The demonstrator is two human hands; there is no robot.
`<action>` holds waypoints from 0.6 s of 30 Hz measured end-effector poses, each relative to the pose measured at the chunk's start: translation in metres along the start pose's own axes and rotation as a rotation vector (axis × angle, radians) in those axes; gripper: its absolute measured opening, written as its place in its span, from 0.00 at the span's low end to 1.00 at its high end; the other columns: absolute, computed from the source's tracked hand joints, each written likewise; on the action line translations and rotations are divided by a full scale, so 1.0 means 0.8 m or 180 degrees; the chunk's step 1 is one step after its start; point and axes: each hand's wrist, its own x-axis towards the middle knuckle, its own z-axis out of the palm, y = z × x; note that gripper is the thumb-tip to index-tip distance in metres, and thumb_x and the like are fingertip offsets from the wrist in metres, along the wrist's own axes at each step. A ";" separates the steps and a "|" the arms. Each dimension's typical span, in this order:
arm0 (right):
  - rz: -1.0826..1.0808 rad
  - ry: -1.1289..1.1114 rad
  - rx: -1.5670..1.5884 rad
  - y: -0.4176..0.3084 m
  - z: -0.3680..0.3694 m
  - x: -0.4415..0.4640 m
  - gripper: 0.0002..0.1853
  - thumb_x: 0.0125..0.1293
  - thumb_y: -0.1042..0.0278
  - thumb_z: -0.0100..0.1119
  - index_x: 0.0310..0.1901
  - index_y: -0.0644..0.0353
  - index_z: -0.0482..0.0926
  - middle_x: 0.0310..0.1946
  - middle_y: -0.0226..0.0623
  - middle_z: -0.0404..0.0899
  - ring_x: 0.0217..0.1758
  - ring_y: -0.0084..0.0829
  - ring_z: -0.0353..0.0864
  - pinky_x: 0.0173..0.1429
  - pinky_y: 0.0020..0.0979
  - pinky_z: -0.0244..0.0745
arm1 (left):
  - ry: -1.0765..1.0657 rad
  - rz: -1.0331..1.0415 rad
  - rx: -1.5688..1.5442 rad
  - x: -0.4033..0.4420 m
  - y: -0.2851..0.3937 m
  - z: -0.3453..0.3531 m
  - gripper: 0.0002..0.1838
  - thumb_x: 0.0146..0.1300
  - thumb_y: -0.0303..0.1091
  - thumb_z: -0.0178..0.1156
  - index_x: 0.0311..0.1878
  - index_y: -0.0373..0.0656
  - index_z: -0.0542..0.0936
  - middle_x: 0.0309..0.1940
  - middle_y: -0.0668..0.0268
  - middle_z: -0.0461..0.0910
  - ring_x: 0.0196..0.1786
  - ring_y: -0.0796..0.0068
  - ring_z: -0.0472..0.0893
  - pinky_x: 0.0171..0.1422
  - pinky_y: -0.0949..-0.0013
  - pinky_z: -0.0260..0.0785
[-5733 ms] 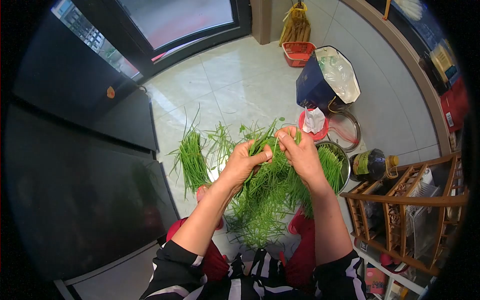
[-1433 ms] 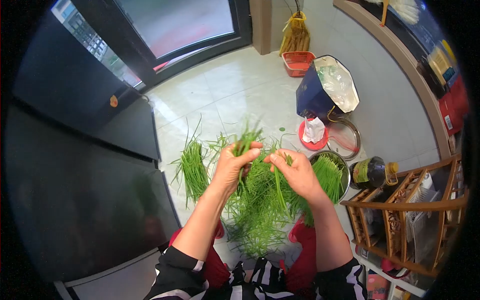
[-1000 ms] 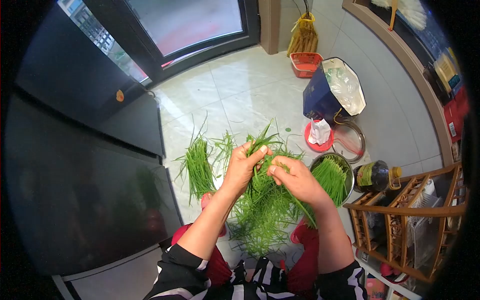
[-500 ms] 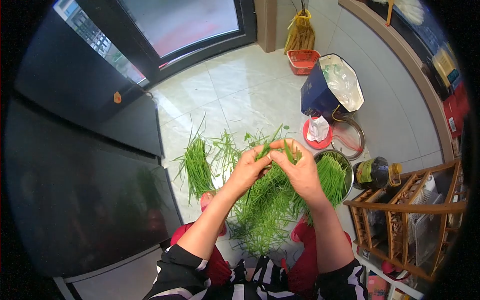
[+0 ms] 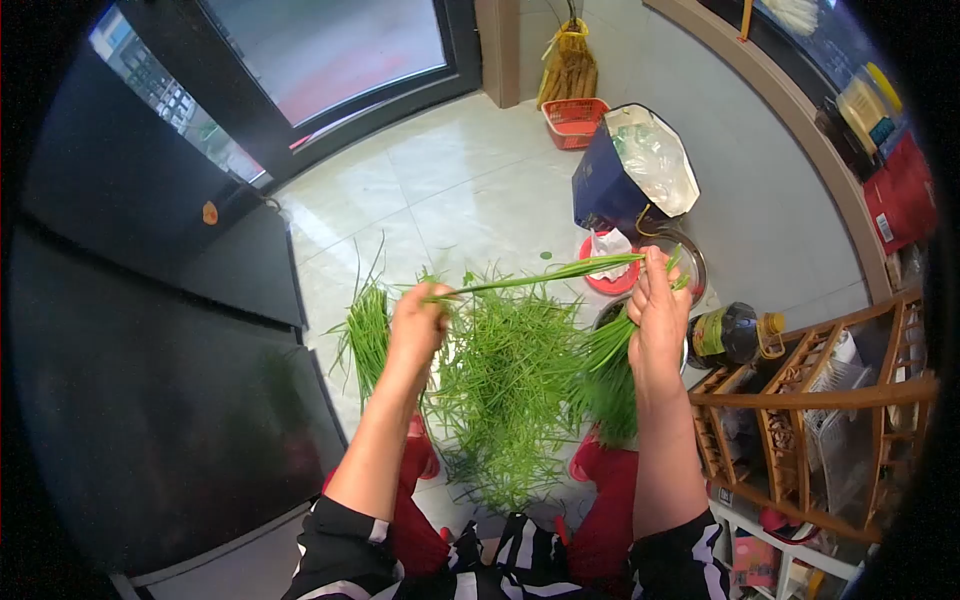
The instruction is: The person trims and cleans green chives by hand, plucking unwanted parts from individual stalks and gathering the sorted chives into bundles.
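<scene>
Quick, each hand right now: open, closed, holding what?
Left hand: closed on one end of the stretched greens.
Right hand: closed on their other end and a hanging bunch.

At 9 o'clock the left hand (image 5: 417, 322) is gripping in a fist; at 3 o'clock, well apart from it, the right hand (image 5: 658, 312) is pinching. The left forearm (image 5: 372, 460) is slanting toward 1 o'clock, the right forearm (image 5: 668, 445) pointing nearly to 12.
</scene>
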 end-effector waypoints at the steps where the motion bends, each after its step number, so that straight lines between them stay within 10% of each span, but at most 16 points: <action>1: -0.0026 0.0007 -0.0015 -0.002 -0.002 0.000 0.10 0.68 0.61 0.55 0.29 0.50 0.69 0.15 0.13 0.54 0.13 0.07 0.47 0.17 0.17 0.39 | 0.0203 -0.0055 -0.0353 0.001 0.007 -0.008 0.06 0.64 0.29 0.50 0.39 0.43 0.76 0.15 0.76 0.64 0.15 0.86 0.59 0.18 0.78 0.51; 12: -0.0461 -0.0116 -0.1143 0.015 -0.009 0.009 0.09 0.67 0.60 0.56 0.34 0.55 0.74 0.16 0.13 0.57 0.15 0.08 0.50 0.18 0.18 0.42 | 0.1032 0.0185 -0.1314 0.004 0.032 -0.048 0.11 0.64 0.41 0.57 0.33 0.44 0.74 0.16 0.74 0.68 0.13 0.85 0.60 0.15 0.79 0.48; 14: -0.0331 -0.0336 -0.1517 0.017 -0.008 0.004 0.13 0.64 0.60 0.60 0.36 0.65 0.80 0.27 0.24 0.75 0.31 0.18 0.69 0.40 0.24 0.66 | 0.1069 0.0370 -0.1048 0.003 0.037 -0.038 0.11 0.63 0.40 0.59 0.31 0.43 0.75 0.17 0.73 0.71 0.12 0.86 0.59 0.16 0.80 0.48; 18: -0.0311 -0.0702 -0.1889 0.022 0.008 -0.010 0.13 0.63 0.60 0.61 0.34 0.64 0.79 0.23 0.24 0.73 0.28 0.17 0.66 0.35 0.24 0.65 | 0.0067 0.0228 -0.0533 -0.010 0.022 0.000 0.04 0.58 0.33 0.62 0.33 0.45 0.78 0.23 0.70 0.79 0.13 0.90 0.58 0.16 0.81 0.47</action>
